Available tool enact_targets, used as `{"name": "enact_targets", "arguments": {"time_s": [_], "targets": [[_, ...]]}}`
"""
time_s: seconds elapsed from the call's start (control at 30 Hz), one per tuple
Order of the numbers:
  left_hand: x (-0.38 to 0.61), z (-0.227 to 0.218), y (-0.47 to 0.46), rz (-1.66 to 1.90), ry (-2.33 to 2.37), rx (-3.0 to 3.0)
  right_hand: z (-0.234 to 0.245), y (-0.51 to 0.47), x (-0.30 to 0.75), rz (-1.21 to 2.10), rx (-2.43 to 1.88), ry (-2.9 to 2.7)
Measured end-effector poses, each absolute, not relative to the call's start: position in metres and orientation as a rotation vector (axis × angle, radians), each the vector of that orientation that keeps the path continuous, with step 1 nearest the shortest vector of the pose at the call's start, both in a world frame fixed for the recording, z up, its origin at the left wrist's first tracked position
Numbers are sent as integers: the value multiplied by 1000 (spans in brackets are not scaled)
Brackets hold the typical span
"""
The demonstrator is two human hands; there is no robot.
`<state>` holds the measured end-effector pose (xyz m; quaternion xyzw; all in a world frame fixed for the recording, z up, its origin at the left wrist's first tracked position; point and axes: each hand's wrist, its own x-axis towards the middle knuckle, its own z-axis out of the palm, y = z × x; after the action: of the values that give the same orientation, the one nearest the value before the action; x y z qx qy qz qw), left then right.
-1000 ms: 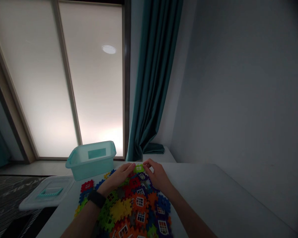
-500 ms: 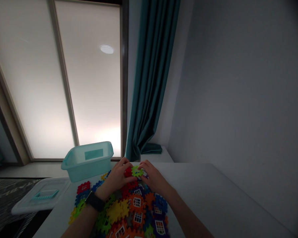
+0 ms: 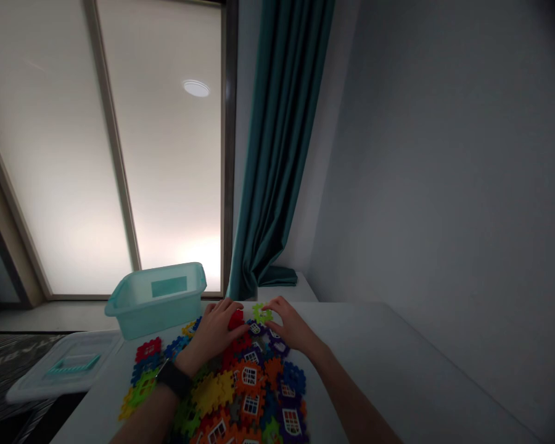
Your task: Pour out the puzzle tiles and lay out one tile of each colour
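One green tile, seemingly tilted, right hand

red tile, green tile adj, both held

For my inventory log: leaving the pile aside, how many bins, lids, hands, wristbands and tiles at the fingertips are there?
Teal bin: 1
Lid: 1
Hands: 2, left hand, right hand
Black wristband: 1
Tiles at fingertips: 2, red tile, green tile
Total: 7

white table bearing toothed tiles, teal bin
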<state>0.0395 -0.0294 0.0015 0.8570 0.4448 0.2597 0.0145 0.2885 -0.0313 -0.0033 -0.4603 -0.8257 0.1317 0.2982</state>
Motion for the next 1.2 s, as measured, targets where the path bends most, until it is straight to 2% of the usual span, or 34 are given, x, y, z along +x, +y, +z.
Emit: {"name": "enact_targets", "arguments": {"time_s": [0.1, 0.33, 1.2], "targets": [[38, 2, -29, 775, 1386, 2666, -19, -18, 320, 314, -1460, -2156], [37, 0, -31, 682, 1322, 2718, -55, -11, 367, 318, -1691, -2094], [36, 5, -34, 603, 1272, 2719, -85, 7, 353, 148, -1766, -1998]]}}
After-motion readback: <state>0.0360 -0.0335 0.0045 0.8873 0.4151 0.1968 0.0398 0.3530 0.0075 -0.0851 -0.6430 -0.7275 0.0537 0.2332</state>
